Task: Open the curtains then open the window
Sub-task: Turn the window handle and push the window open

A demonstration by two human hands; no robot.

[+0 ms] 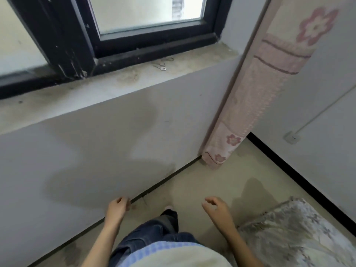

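Note:
A pink flowered curtain (pixel 264 89) hangs bunched in the right corner, its hem just above the floor. The black-framed window (pixel 154 38) fills the top of the view, its right sash shut against the frame. My left hand (pixel 117 207) hangs low near the wall's base, fingers loosely curled and holding nothing. My right hand (pixel 216 208) is low over the floor, fingers apart and empty. Both hands are far below the window and left of the curtain.
A stained concrete sill (pixel 115 81) with small metal keys (pixel 161 66) runs under the window. A flowered bed cover (pixel 300 234) lies at the lower right. A wall socket (pixel 291 138) with a cable is on the right wall. My leg and foot (pixel 169 214) stand by the wall.

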